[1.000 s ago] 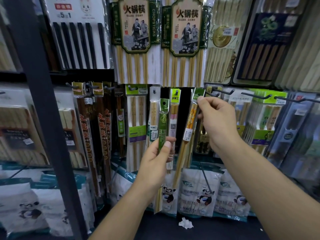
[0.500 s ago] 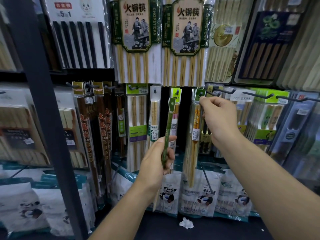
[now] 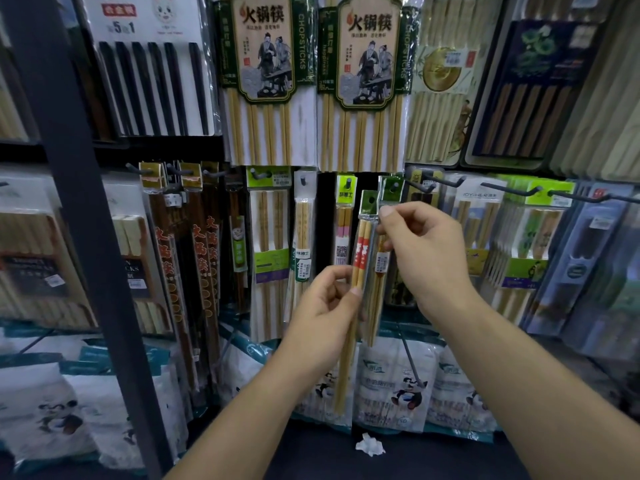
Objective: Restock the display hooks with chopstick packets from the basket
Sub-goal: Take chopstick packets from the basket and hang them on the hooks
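Note:
My left hand (image 3: pixel 322 306) grips a slim chopstick packet (image 3: pixel 361 251) around its middle and holds it upright in front of the display. The packet has a green header and a red label. My right hand (image 3: pixel 427 258) pinches the same packet just below the header, thumb tip beside the card. Right behind it, a matching packet (image 3: pixel 381 271) hangs from a hook, its green header (image 3: pixel 392 187) covering the hook tip. Bare dark hooks (image 3: pixel 431 181) stick out to the right. No basket is in view.
A dark shelf post (image 3: pixel 69 209) runs down the left. Large chopstick packs (image 3: pixel 266 81) hang above, and panda-print bags (image 3: pixel 398 389) stand below. A crumpled white paper (image 3: pixel 370 445) lies on the dark ledge. Long hooks (image 3: pixel 588 196) jut out at right.
My right hand let go of the packet it hung on the hook and came down-left to the other packet. My left hand raised that packet and turned its red label forward.

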`<state>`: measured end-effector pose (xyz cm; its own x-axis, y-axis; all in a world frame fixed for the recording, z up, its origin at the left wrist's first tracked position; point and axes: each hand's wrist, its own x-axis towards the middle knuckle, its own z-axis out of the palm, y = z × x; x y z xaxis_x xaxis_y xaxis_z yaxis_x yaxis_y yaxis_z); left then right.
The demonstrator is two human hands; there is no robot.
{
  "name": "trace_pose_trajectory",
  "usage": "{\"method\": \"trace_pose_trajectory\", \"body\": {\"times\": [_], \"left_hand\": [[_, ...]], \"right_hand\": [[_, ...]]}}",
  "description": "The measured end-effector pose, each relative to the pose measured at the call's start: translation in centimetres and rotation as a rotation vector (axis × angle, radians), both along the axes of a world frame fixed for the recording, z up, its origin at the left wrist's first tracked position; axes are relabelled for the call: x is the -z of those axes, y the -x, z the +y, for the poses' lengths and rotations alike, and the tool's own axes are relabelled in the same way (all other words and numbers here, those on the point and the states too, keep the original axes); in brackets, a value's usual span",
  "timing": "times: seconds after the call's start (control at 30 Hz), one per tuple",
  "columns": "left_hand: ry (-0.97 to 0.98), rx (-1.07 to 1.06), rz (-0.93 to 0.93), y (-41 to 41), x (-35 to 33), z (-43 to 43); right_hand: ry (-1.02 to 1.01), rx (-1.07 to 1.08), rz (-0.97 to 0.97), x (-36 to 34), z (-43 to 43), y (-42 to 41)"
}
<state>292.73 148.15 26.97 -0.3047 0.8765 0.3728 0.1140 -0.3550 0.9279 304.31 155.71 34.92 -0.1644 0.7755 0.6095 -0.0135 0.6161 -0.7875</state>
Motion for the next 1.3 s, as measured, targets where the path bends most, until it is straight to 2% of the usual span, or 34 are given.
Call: {"method": "trace_pose_trajectory", "body": {"times": [0.27, 0.4, 0.73, 0.8, 0.9, 0.97, 1.1, 1.2, 1.3], "left_hand": [[-0.019, -0.018, 0.052, -0.9, -1.8, 1.5], [-0.021, -0.081, 0.143, -0.9, -2.3, 2.3], [0.028, -0.155, 0.238, -0.7, -1.8, 3.4], [0.05, -0.194, 0.317, -0.6, -1.6, 3.6], [0.024, -0.307, 0.573, -0.5, -1.7, 3.6], [-0.019, -0.359, 0.644, -0.5, -2.0, 3.8], [-0.025, -0.323, 0.551, -1.4, -1.8, 4.7], [0.071, -0.18, 0.287, -2.3, -2.0, 6.0], [0.059, -0.093, 0.085, -3.0, -2.2, 7.2]], "right_hand": [[0.124, 0.032, 0.077, -1.5, 2.0, -0.3], [0.175, 0.05, 0.109, -1.8, 2.7, 0.1], [0.172, 0.102, 0.129, -1.1, 3.8, 0.9], [0.159, 0.109, 0.121, -0.7, 4.0, 0.8], [0.129, 0.099, 0.1, -0.1, 4.3, 0.3], [0.092, 0.105, 0.054, 0.5, 4.5, -0.3], [0.043, 0.083, -0.017, 1.9, 4.8, -0.6], [0.039, -0.012, -0.098, 2.6, 5.1, -0.5], [0.038, -0.076, -0.177, 3.3, 5.8, -0.3]]}}
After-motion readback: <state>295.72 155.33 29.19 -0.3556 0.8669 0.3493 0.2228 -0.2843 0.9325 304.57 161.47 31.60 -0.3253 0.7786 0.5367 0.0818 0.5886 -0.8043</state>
